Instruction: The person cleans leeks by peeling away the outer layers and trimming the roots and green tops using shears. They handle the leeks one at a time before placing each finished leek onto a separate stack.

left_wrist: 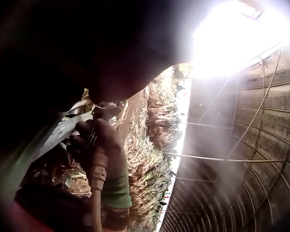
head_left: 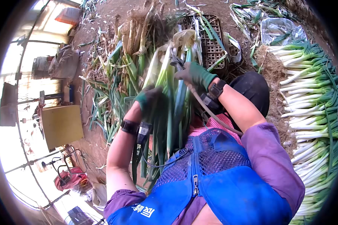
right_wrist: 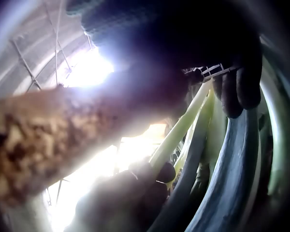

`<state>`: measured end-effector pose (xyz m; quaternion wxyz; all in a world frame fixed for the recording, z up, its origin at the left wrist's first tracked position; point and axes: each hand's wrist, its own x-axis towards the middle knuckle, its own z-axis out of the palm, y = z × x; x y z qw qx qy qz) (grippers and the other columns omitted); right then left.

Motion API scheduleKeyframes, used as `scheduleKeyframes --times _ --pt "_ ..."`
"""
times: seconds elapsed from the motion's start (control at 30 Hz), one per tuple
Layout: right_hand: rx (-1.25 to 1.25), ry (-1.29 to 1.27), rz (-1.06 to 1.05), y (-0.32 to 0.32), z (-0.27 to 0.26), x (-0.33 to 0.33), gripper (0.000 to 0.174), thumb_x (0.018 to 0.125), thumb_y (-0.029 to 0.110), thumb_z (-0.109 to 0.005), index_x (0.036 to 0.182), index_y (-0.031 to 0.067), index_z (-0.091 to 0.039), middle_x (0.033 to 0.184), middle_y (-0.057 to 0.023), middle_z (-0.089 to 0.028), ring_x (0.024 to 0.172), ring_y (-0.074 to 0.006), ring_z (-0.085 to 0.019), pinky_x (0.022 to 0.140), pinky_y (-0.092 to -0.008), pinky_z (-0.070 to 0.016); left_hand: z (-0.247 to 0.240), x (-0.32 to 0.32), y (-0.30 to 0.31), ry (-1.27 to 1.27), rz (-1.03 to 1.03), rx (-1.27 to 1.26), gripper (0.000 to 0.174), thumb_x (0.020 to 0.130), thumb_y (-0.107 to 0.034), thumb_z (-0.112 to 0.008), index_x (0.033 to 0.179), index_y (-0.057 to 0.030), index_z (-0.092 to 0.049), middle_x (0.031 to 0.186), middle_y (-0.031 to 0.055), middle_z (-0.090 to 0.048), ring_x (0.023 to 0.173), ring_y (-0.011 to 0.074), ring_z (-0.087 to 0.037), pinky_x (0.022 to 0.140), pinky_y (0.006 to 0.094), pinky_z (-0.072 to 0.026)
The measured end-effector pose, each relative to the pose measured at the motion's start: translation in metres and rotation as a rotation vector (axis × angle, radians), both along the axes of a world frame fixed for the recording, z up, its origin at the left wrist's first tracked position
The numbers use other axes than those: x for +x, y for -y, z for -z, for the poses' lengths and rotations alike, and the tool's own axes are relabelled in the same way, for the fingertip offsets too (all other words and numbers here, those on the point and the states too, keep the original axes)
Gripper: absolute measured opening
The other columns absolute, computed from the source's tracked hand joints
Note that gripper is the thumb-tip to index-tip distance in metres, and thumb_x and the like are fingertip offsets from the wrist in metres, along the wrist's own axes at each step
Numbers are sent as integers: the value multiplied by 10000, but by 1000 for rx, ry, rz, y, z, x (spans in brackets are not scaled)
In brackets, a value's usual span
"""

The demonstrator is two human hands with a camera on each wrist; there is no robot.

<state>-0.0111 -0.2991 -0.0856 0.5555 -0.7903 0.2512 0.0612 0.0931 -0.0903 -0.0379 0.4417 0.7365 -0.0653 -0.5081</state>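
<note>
My right hand (head_left: 194,74), in a green-cuffed glove, grips a grey nozzle (head_left: 176,63) joined to a brown hose (head_left: 214,113). In the left wrist view the right hand (left_wrist: 111,154) has its fingers curled round the nozzle. My gloved left hand (head_left: 149,98) holds a leek (head_left: 162,75) just below its pale part, left of the nozzle. The right wrist view shows the left hand (right_wrist: 130,198), blurred, around a pale stalk (right_wrist: 181,126), with the hose (right_wrist: 43,137) large in front. Long green leaves (head_left: 169,120) hang below the hands; the nozzle's tip is partly hidden by leaves.
A heap of untrimmed leeks (head_left: 131,48) lies ahead and left. A brown plastic crate (head_left: 211,41) stands beyond the right hand. Cleaned white leeks (head_left: 304,101) lie in a long row at the right. A yellow board (head_left: 62,126) stands at the left.
</note>
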Motion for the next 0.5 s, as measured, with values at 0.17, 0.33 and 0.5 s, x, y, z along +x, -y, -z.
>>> scheduleKeyframes --times 0.17,0.33,0.5 --pt "172 66 -18 10 -6 -2 444 753 362 -702 816 -68 -611 643 -132 -638 502 -222 -627 485 -336 -516 -4 0 1 -39 19 4 209 964 -293 -607 970 -86 -576 760 11 -579 617 111 -547 563 256 -465" --pt "112 27 63 20 26 7 437 764 332 -710 900 -67 -594 681 -132 -646 500 -196 -612 451 -330 -495 -8 9 -10 -71 -8 -54 258 962 -324 -615 1010 -71 -592 782 37 -611 635 139 -572 591 267 -487" --pt "121 -214 363 63 72 5 670 706 440 -670 1167 -46 -640 969 -191 -700 906 -302 -694 817 -343 -537 -2 38 -19 15 188 153 331 938 -357 -632 1025 -38 -617 808 60 -647 673 162 -605 629 291 -506"
